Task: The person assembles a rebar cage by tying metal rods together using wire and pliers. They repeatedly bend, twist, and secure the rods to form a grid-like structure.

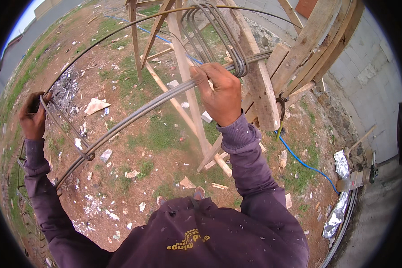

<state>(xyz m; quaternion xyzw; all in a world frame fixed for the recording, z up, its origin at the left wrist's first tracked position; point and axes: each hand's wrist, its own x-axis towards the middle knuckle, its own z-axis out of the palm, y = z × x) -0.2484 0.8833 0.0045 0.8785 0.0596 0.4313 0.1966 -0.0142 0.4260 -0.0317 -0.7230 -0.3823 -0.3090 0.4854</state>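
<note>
My right hand (221, 94) is closed round long steel bars (165, 96), which run from the lower left up to the wooden stand. Just beyond it, a bundle of bent rectangular steel stirrups (236, 47) hangs round the bars. At the far left my left hand (33, 118) is closed on the upper corner of a single stirrup (62, 125), whose lower end encircles the bars. A long thin rod (167, 12) arcs from beside my left hand across the top, over the stirrup bundle. Whether my left fingers also hold that rod is unclear.
A wooden stand of rough planks (266, 102) carries the bars' right end. Poles stand beneath. A blue hose (306, 164) crosses the littered ground on the right, near crumpled foil (337, 214) and a grey block wall (371, 67). Broken pieces (97, 106) lie about.
</note>
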